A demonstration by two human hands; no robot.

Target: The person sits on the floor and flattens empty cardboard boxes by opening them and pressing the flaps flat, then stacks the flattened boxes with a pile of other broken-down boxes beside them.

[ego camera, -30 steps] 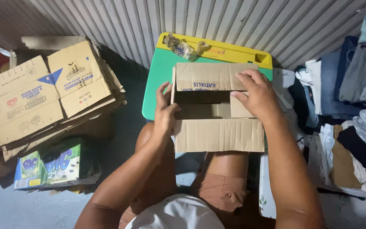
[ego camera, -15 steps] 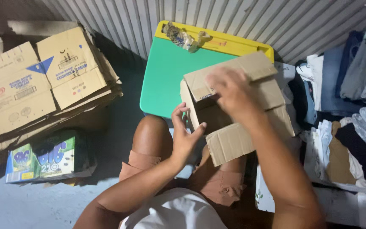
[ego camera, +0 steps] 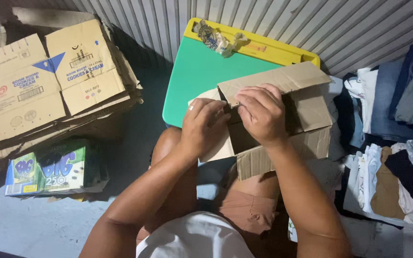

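We pinch the near end flap of the open cardboard box (ego camera: 283, 122) with our left hand (ego camera: 205, 125) and right hand (ego camera: 262, 114), best folded squarely along its crease, the box resting on our lap against the green and yellow table (ego camera: 192, 76), flattened cartons (ego camera: 48, 86) left, folded clothes (ego camera: 393, 143) right.

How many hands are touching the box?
2: the left hand presses the near-left flap of the cardboard box; the right hand grips its far flap edge.
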